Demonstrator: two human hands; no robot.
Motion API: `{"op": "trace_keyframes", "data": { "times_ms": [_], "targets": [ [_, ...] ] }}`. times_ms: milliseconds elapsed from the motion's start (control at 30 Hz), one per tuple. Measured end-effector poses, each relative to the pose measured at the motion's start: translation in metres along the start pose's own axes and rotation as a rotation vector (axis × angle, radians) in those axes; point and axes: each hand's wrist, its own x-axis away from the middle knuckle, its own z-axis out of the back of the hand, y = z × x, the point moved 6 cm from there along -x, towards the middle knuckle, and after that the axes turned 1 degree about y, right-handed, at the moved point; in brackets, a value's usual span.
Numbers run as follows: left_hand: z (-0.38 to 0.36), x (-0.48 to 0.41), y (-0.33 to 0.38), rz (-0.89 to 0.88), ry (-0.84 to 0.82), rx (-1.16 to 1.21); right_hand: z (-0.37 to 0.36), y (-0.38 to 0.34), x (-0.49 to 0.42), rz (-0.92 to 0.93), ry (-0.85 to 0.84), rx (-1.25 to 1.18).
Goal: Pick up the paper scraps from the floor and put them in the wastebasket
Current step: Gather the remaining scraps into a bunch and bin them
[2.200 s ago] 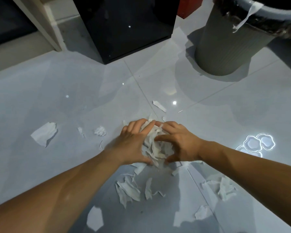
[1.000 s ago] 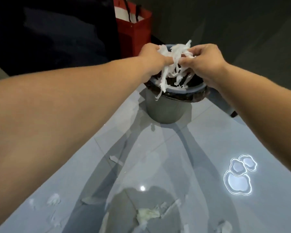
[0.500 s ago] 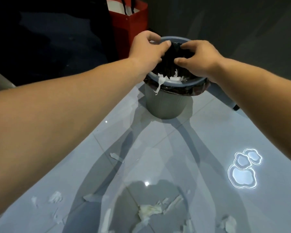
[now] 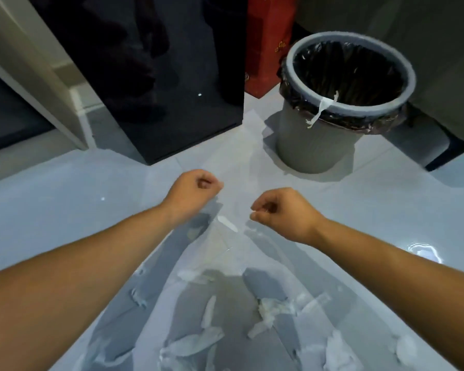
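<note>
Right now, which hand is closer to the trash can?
The right hand looks closer, below and slightly left of the wastebasket in the picture. The left hand is further left, nearer the black cabinet.

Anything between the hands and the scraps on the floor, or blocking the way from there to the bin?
Nothing visible. Left hand and right hand hover, curled, over bare floor, with the scraps nearer the camera. Open tile runs to the bin; its mouth is uncovered, one strip draped over the rim.
</note>
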Motion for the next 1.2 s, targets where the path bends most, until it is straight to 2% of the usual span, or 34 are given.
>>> {"op": "trace_keyframes", "data": {
  "times_ms": [100,267,367,467,533,600,700,800,900,967,1033,1133,1200],
  "targets": [
    [0.018,0.025,-0.070,0.078,-0.023,-0.065,-0.058,0.015,-0.016,-0.135,-0.045,-0.053],
    [0.052,0.055,-0.134,0.012,0.020,-0.227,-0.109,0.031,-0.038,-0.296,0.083,-0.042],
    [0.074,0.076,-0.158,0.020,-0.071,-0.408,-0.119,0.031,-0.045,-0.317,0.157,0.015],
    [0.087,0.097,-0.181,0.054,-0.184,-0.591,-0.127,0.024,-0.047,-0.323,0.150,0.112],
    [0.089,0.103,-0.188,0.047,-0.204,-0.595,-0.138,0.011,-0.042,-0.267,0.064,0.034],
    [0.091,0.104,-0.189,0.029,-0.225,-0.560,-0.152,-0.012,-0.026,-0.088,-0.071,-0.062],
    [0.086,0.109,-0.190,-0.016,-0.253,-0.515,-0.177,-0.034,0.006,0.155,-0.209,-0.035],
    [0.081,0.122,-0.196,-0.065,-0.253,-0.467,-0.203,-0.030,0.023,0.152,-0.221,0.048],
    [0.078,0.133,-0.206,-0.072,-0.242,-0.427,-0.218,-0.034,0.034,0.283,-0.158,0.174],
    [0.079,0.137,-0.209,-0.090,-0.200,-0.419,-0.218,-0.035,0.039,0.260,-0.150,0.173],
    [0.079,0.139,-0.209,-0.085,-0.188,-0.433,-0.214,-0.033,0.040,0.141,-0.177,0.106],
    [0.082,0.141,-0.208,-0.035,-0.177,-0.389,-0.205,-0.032,0.042,-0.064,-0.238,-0.221],
    [0.089,0.144,-0.211,0.025,-0.135,-0.288,-0.197,-0.032,0.046,-0.040,-0.309,-0.214]
  ]
}}
